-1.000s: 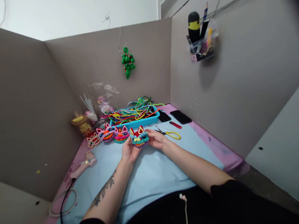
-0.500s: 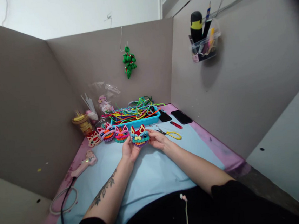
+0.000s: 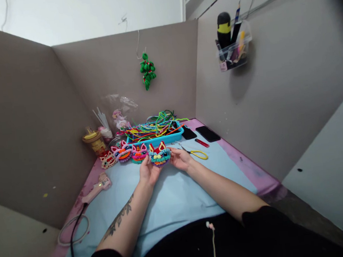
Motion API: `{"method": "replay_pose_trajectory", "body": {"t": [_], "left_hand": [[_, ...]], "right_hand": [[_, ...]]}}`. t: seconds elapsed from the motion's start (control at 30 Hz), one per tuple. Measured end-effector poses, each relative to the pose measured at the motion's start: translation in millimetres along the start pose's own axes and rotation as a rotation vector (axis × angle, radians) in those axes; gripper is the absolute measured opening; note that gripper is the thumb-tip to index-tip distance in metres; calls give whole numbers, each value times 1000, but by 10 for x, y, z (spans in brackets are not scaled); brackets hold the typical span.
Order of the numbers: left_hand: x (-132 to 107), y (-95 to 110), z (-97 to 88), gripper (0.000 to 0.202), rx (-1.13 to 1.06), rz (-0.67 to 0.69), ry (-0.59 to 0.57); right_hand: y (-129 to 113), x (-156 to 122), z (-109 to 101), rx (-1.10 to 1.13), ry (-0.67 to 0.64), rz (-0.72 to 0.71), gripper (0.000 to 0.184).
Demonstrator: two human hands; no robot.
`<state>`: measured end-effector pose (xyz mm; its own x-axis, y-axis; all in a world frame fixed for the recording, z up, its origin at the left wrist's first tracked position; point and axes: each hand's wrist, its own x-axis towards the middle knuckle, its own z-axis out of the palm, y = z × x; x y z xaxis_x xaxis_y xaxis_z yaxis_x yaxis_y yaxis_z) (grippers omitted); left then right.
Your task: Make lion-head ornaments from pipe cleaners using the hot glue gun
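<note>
Head view: blue figure (image 3: 160, 158) grasped between left hand (image 3: 150, 172) and right hand (image 3: 179, 159), one to each side, upright, front turned this way. No clear long axis to read; touched by both, so nearer to neither; lifted or resting, impossible to tell. Just past the left hand, pink figure (image 3: 139, 154) on the surface (image 3: 184, 196); just beyond the right, scissors (image 3: 193, 152). Farther out, cords (image 3: 153, 130) heaped in a tray (image 3: 157, 140), glue gun (image 3: 98, 187) well off left. Against half a second ago: same grip, same pose, scarcely a shift.

Head-worn view, facing forward, angled down
</note>
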<state>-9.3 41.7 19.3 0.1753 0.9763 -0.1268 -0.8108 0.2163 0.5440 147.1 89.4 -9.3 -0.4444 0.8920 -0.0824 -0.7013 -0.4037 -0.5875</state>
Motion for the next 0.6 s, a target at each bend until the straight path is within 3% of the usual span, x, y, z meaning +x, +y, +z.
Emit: {"method": "replay_pose_trajectory", "body": {"t": [0.27, 0.43, 0.5, 0.6], "left_hand": [[-19, -35, -9, 29, 56, 44, -39], [-51, -70, -7, 47, 200, 143, -77], [-62, -85, 7, 56, 254, 161, -75], [-63, -113, 18, 77, 342, 219, 25]], "right_hand": [[27, 2, -12, -104, -2, -37, 19], [-14, 19, -25, -192, 68, 13, 11], [-71, 3, -1, -283, 183, -97, 10], [-188, -81, 89, -572, 325, -501, 14]]}}
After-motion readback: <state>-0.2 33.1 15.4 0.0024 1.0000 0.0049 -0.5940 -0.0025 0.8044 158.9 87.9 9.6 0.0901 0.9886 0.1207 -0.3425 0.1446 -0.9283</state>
